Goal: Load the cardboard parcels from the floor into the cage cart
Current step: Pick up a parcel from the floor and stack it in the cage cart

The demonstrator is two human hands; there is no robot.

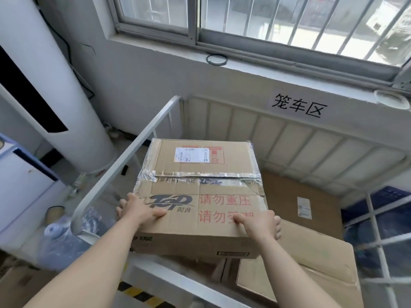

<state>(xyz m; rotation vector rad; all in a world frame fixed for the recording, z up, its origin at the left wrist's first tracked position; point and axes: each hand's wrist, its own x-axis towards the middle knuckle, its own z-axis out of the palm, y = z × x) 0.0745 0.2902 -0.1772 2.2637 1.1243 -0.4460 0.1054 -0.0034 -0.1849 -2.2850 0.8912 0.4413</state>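
Both forearms enter from the bottom edge. Left hand (pixel 140 211) grips the near-left corner of the parcel (pixel 200 165): thumb flat on the top face, fingers curled round the left side, tips mostly hidden. Right hand (pixel 259 223) grips the near-right corner the same way, thumb on top over the red print, fingers (pixel 278 227) curled down the right side. Parcel sits centre frame, level, over the near-left part of the cage cart (pixel 124 161); underside is hidden, so cannot tell if it rests on anything. Brown cardboard, creased, shiny tape across the middle seam and edges, white shipping label on the far half, dark logo and red Chinese text on the near half. A second box (pixel 311 258) lies tilted at lower right, cut off by the frame edge. Behind it is a flat cardboard sheet (pixel 289 196) with a small label. On the far wall, upper right, is a paper sign (pixel 298 105) under the barred window (pixel 266 18).
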